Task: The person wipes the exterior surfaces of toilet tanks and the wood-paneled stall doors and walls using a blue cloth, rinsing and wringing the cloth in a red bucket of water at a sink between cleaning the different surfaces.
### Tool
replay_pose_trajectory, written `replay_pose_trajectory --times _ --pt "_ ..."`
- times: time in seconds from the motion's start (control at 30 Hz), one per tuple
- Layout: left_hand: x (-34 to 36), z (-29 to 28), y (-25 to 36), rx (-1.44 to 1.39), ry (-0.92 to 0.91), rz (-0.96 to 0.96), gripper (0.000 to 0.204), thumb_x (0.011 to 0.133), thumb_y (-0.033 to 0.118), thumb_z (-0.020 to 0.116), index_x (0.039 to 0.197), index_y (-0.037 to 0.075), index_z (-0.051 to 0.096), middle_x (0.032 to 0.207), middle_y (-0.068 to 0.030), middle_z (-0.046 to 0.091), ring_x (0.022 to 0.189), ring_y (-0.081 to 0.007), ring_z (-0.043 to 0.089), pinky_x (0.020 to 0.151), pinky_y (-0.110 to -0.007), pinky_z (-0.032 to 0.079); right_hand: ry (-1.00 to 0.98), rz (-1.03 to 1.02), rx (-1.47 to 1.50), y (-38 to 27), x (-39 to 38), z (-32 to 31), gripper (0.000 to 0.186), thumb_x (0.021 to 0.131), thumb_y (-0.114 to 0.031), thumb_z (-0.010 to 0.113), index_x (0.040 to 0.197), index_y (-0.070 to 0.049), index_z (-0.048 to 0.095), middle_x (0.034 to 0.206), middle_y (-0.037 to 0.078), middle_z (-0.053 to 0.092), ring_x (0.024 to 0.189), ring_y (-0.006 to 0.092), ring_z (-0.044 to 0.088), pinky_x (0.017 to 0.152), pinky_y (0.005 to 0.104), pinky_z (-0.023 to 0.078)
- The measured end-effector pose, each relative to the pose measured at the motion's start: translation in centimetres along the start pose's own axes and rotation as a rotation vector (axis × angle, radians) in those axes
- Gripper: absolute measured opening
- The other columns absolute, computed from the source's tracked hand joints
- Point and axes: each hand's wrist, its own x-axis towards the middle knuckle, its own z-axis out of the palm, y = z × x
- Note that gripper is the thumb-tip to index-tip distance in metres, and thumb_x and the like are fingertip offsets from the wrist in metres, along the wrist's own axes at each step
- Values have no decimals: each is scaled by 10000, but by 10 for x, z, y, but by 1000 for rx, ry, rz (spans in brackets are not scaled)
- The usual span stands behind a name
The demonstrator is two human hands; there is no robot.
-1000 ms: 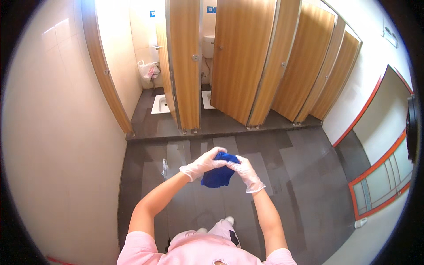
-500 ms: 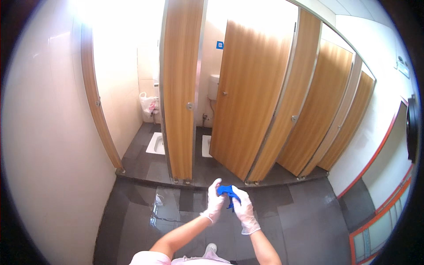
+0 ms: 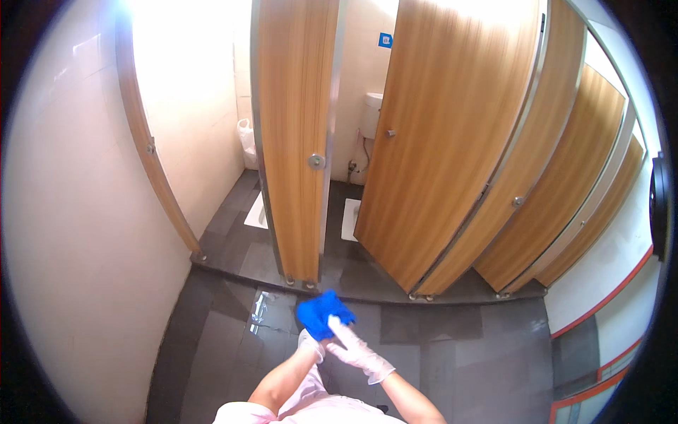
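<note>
**In hand, no surface contact visible**

Tall wood-grain stall door (image 3: 452, 141), ajar, 2 o'clock. Clear-gloved right hand (image 3: 355, 354): fingers extended, touching bunched bright-blue fabric cloth (image 3: 321, 313) at 6 o'clock. Clear-gloved left hand (image 3: 311, 345) under cloth, fingers mostly hidden, can't tell grip. Done: cloth up. Contact with stalls: not yet.

The fisheye looks down and forward from the person's head; left hand (image 3: 311, 345) and right hand (image 3: 358, 355) are near, at six o'clock; a wooden door (image 3: 448, 134) stands farther off at two; a pale wall (image 3: 81, 233) fills nine.
</note>
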Motion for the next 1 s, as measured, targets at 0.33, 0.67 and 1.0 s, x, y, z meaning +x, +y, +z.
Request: replay_pose_trajectory --times 0.33,0.67,1.0 --pt "407 -153 202 684 659 754 713 933 525 368 1483 119 165 1529 -152 149 1417 -350 47 1135 -511 -15 576 315 61 69 142 -138 756 869 -116 566 1493 -170 142 1471 174 325 1272 312 438 971 411 412" --pt "553 -140 254 1590 633 1145 738 864 478 531 1468 163 248 1517 -193 178 1405 -378 125 1108 -589 32 812 226 285 121 278 -160 652 916 -109 507 1481 -102 183 1444 217 335 1232 286 468 967 356 412" --pt "488 -158 61 2324 -571 1430 653 896 398 514 1408 43 318 1431 -97 368 1314 -251 346 1124 -320 225 730 238 226 131 313 -163 583 969 -204 451 1475 -78 192 1464 199 313 1237 290 464 1005 353 382"
